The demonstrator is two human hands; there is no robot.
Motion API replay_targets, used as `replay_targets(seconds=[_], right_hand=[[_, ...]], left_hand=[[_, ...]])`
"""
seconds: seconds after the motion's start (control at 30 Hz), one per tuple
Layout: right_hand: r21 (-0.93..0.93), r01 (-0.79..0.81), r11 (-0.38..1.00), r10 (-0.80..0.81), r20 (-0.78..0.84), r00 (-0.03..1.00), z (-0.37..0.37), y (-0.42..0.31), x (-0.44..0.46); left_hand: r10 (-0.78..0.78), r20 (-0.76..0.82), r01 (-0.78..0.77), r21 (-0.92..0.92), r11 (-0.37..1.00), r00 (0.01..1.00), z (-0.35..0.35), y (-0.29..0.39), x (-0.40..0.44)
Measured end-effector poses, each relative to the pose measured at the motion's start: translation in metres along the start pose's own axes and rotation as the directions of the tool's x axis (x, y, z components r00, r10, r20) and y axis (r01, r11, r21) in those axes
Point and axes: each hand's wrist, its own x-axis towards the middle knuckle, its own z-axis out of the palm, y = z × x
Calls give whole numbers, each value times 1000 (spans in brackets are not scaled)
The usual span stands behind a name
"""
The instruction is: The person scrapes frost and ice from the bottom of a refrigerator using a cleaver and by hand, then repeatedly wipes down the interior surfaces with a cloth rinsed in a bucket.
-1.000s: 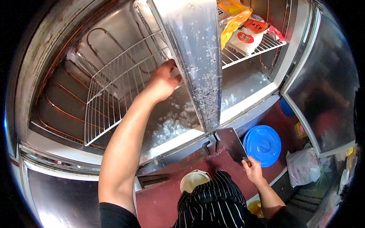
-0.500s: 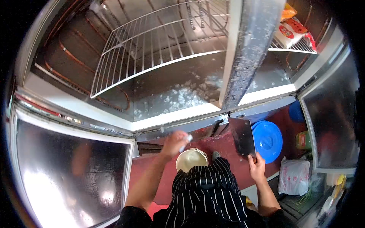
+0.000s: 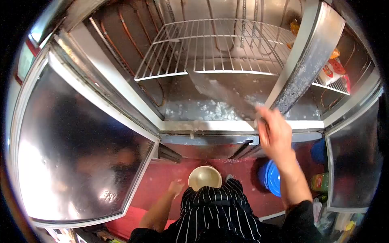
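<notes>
My right hand [image 3: 274,131] is raised in front of the cabinet opening, closed round the handle of a broad flat blade [image 3: 221,91]. The blade is smeared by motion and reaches left, over the cabinet floor below the wire shelf [image 3: 219,72]. Broken ice [image 3: 221,109] lies on that floor near the front sill. My left hand [image 3: 176,187] hangs low, left of a cream bucket [image 3: 205,177]; it is small and blurred, so its fingers cannot be made out.
An open door [image 3: 81,150] stands at the left and another [image 3: 354,150] at the right. A frosted post [image 3: 308,60] divides the cabinet. Packages [image 3: 333,72] rest on the right shelf. A blue lidded container [image 3: 272,178] and a green-labelled container [image 3: 320,182] are low at the right.
My right hand has lifted the blade from beside the blue container up into the cabinet. My left hand came out of the cabinet and down beside the bucket. The view has shifted left.
</notes>
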Motion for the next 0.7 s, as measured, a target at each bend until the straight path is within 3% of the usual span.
replay_targets(seconds=[0.03,0.1,0.13,0.2,0.23,0.3,0.33,0.4,0.5,0.6,0.7], right_hand=[[-43,47,998,-47,-7,999,6,3,30],[-158,39,987,-36,19,999,19,2,86],[-205,37,978,-22,72,997,30,9,109],[-268,-16,963,64,172,983,52,21,152],[-260,-3,966,48,168,985,65,28,169],[-407,5,914,120,281,952,92,41,193],[-399,16,917,106,281,954,102,46,200],[-472,-1,881,189,351,917,118,58,209],[-566,23,824,250,400,882,133,73,215],[-529,19,848,245,424,872,145,92,211],[-465,-15,885,262,471,842,145,98,203]], left_hand=[[-88,55,81,109,991,995,-13,-3,-12],[-166,-23,168,182,969,986,-27,-9,-48],[-150,-147,170,140,975,978,-29,-13,-60],[-349,-154,359,42,932,924,-29,-42,-70],[-347,-163,356,28,934,923,-25,-67,-75],[-433,-97,400,-249,882,896,-18,-108,-80],[-435,-103,397,-262,879,895,-22,-96,-92],[-409,-177,409,-33,912,895,-32,-57,-129],[-415,-214,398,-119,909,884,-25,-86,-137],[-419,-194,381,-204,902,887,-15,-124,-140],[-275,-123,282,40,959,954,-15,-146,-142]])
